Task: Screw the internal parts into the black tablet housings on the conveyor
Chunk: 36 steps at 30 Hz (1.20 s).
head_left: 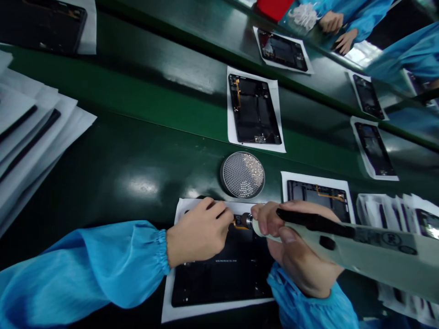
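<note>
My right hand (298,246) is wrapped round a pale electric screwdriver (370,256) with a black lever. The tool's metal nose points left, over the top edge of a black tablet housing (222,278). That housing lies on a white sheet (252,307) in front of me. My left hand (202,230) rests on its upper left part, fingers bent down; whatever they pinch or press is hidden. A bit of orange flex cable (239,225) shows between the two hands. Just beyond stands a round dish with a perforated top (243,175), small shiny screws gathered on its right side.
Another tablet housing (255,109) lies on white paper across the green bench (137,151); one more (318,196) sits right of my work. Stacks of wrapped parts stand left (30,119) and right (394,212). Co-workers' hands (338,32) are at the far side.
</note>
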Each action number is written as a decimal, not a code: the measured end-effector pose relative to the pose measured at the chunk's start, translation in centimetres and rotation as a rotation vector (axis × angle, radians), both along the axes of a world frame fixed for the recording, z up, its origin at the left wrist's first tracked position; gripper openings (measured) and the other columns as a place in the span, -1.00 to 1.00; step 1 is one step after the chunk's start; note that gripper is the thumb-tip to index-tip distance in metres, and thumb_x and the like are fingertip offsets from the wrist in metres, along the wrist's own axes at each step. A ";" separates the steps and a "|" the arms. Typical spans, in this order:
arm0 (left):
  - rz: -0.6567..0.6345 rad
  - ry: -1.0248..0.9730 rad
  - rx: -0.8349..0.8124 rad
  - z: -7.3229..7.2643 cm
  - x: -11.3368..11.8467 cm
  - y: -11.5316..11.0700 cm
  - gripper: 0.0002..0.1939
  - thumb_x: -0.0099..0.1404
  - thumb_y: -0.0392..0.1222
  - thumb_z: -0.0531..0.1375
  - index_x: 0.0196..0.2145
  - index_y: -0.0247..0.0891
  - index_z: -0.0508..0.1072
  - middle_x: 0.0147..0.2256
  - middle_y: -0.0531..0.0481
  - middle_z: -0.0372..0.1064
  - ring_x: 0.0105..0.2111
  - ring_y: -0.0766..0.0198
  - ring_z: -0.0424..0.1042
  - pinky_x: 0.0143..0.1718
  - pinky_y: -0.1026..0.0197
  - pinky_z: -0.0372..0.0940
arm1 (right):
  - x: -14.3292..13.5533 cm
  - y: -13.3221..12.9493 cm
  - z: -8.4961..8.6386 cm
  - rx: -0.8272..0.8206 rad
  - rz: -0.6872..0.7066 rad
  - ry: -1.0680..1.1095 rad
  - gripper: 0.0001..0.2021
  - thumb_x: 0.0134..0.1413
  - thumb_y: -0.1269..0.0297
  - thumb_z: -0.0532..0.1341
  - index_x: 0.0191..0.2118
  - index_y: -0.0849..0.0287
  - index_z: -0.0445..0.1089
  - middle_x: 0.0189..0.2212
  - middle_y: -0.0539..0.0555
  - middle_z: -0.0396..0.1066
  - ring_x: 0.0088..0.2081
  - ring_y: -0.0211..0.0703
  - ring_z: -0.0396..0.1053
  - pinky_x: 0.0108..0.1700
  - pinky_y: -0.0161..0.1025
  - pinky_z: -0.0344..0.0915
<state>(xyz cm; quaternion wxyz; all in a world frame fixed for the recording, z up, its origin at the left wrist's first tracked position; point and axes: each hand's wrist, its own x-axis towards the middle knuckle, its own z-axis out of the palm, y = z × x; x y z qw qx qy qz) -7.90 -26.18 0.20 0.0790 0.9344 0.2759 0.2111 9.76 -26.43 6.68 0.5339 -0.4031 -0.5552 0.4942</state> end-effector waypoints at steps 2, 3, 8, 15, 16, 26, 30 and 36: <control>0.009 -0.004 -0.035 0.1 0.1 -0.2 -0.76 0.44 -0.33 0.07 -0.31 -0.40 0.51 -0.19 -0.18 0.38 -0.21 0.07 0.32 -0.30 0.05 0.14 | -0.1 0.0 -0.1 -0.023 0.001 -0.009 -0.67 0.14 0.49 0.22 -0.01 0.01 0.41 -0.49 -0.05 0.37 -0.44 -0.17 0.35 -0.27 0.00 0.42; 0.010 -0.007 -0.044 0.1 0.1 -0.3 -0.76 0.45 -0.32 0.07 -0.31 -0.40 0.51 -0.17 -0.19 0.38 -0.20 0.07 0.32 -0.29 0.05 0.15 | -0.1 0.0 -0.1 -0.027 0.000 -0.008 -0.68 0.13 0.49 0.22 -0.02 0.01 0.42 -0.50 -0.05 0.37 -0.45 -0.17 0.35 -0.25 0.02 0.42; -0.002 -0.004 -0.037 0.4 0.1 -0.3 -0.77 0.42 -0.33 0.09 -0.31 -0.40 0.53 -0.15 -0.20 0.39 -0.18 0.04 0.33 -0.29 0.05 0.16 | -0.4 0.2 -0.2 -0.022 -0.068 0.007 -0.70 0.08 0.51 0.23 -0.09 0.04 0.46 -0.53 -0.06 0.38 -0.49 -0.20 0.34 -0.21 0.01 0.41; -0.028 -0.004 -0.016 0.4 0.0 -0.2 -0.78 0.37 -0.32 0.14 -0.36 -0.38 0.56 -0.17 -0.22 0.41 -0.19 -0.01 0.34 -0.31 0.04 0.19 | -0.7 0.3 0.0 -0.037 -0.060 0.007 -0.73 0.08 0.49 0.25 -0.12 0.04 0.47 -0.54 -0.07 0.38 -0.49 -0.22 0.33 -0.23 -0.02 0.40; -0.028 -0.007 -0.010 0.3 0.0 -0.2 -0.79 0.37 -0.32 0.14 -0.35 -0.38 0.57 -0.16 -0.23 0.41 -0.19 -0.01 0.34 -0.31 0.04 0.20 | -0.7 0.3 0.0 -0.040 -0.065 0.004 -0.73 0.07 0.49 0.25 -0.12 0.04 0.47 -0.54 -0.07 0.39 -0.49 -0.22 0.34 -0.24 -0.02 0.41; -0.027 -0.002 -0.006 0.3 0.0 -0.3 -0.79 0.37 -0.32 0.14 -0.34 -0.38 0.57 -0.18 -0.23 0.41 -0.19 -0.02 0.35 -0.30 0.03 0.22 | -0.9 0.4 -0.3 -0.076 -0.079 -0.015 -0.75 0.07 0.48 0.24 -0.15 0.01 0.48 -0.56 -0.07 0.35 -0.50 -0.22 0.33 -0.26 -0.02 0.38; -0.017 -0.019 0.012 0.0 0.1 -0.4 -0.78 0.39 -0.30 0.14 -0.34 -0.37 0.56 -0.19 -0.22 0.42 -0.19 0.01 0.34 -0.27 0.02 0.22 | -0.8 0.6 -0.5 -0.040 -0.076 -0.006 -0.75 0.07 0.50 0.25 -0.15 0.05 0.47 -0.56 -0.06 0.37 -0.51 -0.21 0.34 -0.27 -0.01 0.40; -0.013 -0.040 0.034 -0.1 0.1 -0.4 -0.81 0.36 -0.28 0.19 -0.36 -0.39 0.55 -0.21 -0.24 0.43 -0.21 0.01 0.35 -0.26 0.01 0.21 | -0.6 0.4 -0.6 -0.016 -0.045 0.021 -0.73 0.07 0.55 0.25 -0.13 0.11 0.48 -0.54 -0.04 0.39 -0.49 -0.21 0.37 -0.25 -0.03 0.44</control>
